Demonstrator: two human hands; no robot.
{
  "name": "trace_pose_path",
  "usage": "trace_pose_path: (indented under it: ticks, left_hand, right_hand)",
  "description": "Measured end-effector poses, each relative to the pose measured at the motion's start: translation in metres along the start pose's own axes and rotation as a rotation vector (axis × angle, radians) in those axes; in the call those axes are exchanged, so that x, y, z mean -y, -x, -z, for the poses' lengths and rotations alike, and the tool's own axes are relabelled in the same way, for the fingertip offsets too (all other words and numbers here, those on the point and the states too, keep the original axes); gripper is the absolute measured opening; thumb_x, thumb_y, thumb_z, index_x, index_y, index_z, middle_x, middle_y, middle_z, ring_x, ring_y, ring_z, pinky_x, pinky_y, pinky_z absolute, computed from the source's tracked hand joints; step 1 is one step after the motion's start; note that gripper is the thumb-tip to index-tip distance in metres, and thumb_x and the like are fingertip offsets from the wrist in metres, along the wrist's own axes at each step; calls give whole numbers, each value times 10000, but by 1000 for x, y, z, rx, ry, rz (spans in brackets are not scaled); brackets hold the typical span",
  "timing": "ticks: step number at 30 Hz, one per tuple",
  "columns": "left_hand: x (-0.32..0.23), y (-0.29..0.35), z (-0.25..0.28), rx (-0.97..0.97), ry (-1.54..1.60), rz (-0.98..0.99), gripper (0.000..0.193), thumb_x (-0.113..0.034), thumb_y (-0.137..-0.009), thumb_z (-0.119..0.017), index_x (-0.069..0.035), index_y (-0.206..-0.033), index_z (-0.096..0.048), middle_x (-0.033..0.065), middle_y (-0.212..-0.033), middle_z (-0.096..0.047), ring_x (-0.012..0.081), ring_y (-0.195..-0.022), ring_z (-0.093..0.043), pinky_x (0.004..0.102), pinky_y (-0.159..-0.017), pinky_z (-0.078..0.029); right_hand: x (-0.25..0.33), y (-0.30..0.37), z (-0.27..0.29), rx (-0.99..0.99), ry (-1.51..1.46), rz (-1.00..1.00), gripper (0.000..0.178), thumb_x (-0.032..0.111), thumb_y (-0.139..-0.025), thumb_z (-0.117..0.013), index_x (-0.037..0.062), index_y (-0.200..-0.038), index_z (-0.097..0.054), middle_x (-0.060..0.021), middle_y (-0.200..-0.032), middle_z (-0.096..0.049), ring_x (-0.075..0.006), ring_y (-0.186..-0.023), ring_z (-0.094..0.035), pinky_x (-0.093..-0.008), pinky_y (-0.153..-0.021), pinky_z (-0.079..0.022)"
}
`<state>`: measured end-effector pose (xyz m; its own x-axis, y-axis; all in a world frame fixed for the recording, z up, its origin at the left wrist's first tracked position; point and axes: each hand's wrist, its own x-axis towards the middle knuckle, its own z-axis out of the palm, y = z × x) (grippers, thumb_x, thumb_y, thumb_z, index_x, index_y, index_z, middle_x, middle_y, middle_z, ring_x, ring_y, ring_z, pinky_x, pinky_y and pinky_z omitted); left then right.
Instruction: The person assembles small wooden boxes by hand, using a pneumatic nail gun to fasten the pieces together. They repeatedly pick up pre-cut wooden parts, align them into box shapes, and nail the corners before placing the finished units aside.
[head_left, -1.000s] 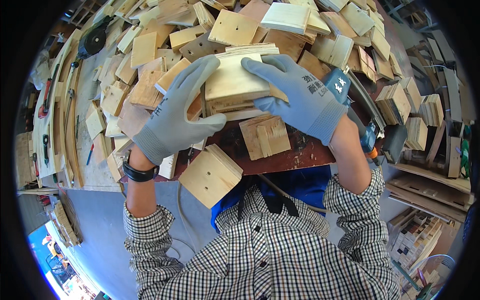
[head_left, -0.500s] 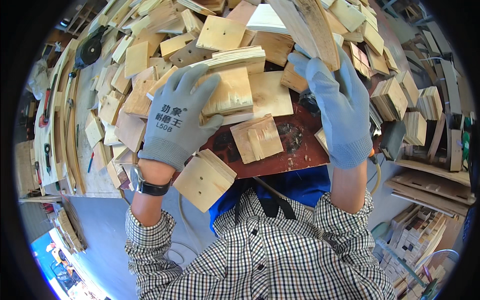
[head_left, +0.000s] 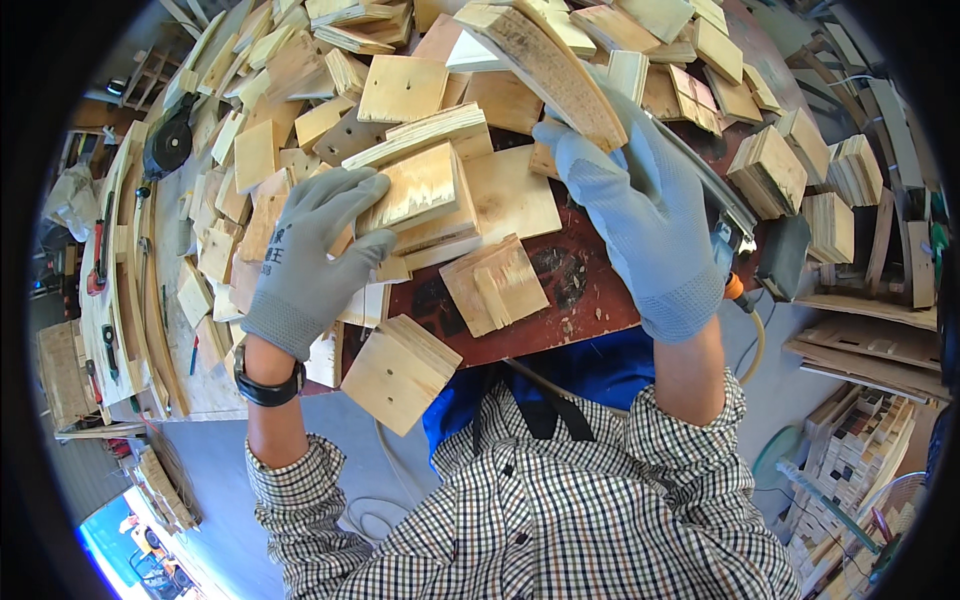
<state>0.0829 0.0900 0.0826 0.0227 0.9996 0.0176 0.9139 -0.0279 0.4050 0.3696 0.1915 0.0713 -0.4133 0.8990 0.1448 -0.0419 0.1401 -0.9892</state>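
My left hand (head_left: 325,255), in a grey work glove, has its fingers and thumb around the left end of a plywood block (head_left: 415,190). That block lies tilted on other plywood pieces at the near side of the pile. My right hand (head_left: 640,205), gloved alike, holds up a long wooden piece (head_left: 555,70) with a rough, dark-stained face; some fingers are hidden. Between the hands, a square plywood block (head_left: 495,285) with a torn surface lies on the red-brown tabletop (head_left: 425,345). Nearer me, a plywood block with two holes (head_left: 400,375) overhangs the table edge.
Beside my right hand lies a metal tool (head_left: 735,235), partly covered, with an orange fitting and a yellow hose (head_left: 757,350). Plywood blocks (head_left: 405,88) heap across the far side. Stacked blocks (head_left: 770,170) stand at right. A black tape reel (head_left: 172,138) sits at left.
The view has shifted a little. My left hand has turned and closed on the plywood block's end, and that block now tilts. My right hand has moved left with the long wooden piece.
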Motion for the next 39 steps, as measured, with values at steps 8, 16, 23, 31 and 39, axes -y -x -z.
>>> trace_pose_path:
  ticks: [8, 16, 23, 31, 39]
  left_hand:
    - [-2, 0, -4, -148, -62, -145, 399, -252, -1023, -683, -46, -1364, -698, 160, -1342, -705, 378, -1249, -642, 438, -1090, -506]
    - [10, 18, -16, -423, 249, 105, 432, -360, -1112, -596, -71, -1425, -661, 128, -1176, -760, 227, -997, -774, 333, -807, -584]
    - [21, 31, -8, -846, 381, 186, 460, -319, -1144, -561, 45, -1416, -633, 106, -1070, -760, 173, -925, -787, 270, -760, -575]
    - [29, 44, -18, -817, 283, 143, 456, -331, -1140, -564, 11, -1431, -640, 105, -1032, -760, 166, -907, -774, 297, -776, -578]
    - [25, 37, -22, -763, 348, 160, 431, -327, -1133, -577, -21, -1426, -658, 102, -1021, -757, 160, -884, -728, 319, -816, -570]
  right_hand:
    - [7, 3, -4, -55, 14, 47, 597, 280, -1060, -687, 5, -1562, -520, -102, -1231, -729, -81, -1005, -652, -237, -860, -554]
    - [-1, 17, -4, -35, 185, 104, 642, 279, -1002, -751, 25, -1548, -530, -176, -1294, -678, -214, -1063, -683, -345, -912, -567]
    - [-29, 15, -44, 159, 1042, 475, 727, 253, -891, -804, 200, -1561, -525, -195, -1504, -516, -349, -1251, -593, -479, -1024, -470]
    - [-51, 0, -56, 294, 1114, 450, 744, 474, -907, -757, 162, -1545, -532, -195, -1463, -548, -372, -1309, -560, -512, -1078, -436]
    - [-70, 6, -71, 168, 1104, 438, 715, 462, -907, -757, 179, -1530, -549, -174, -1420, -575, -336, -1181, -612, -481, -993, -465]
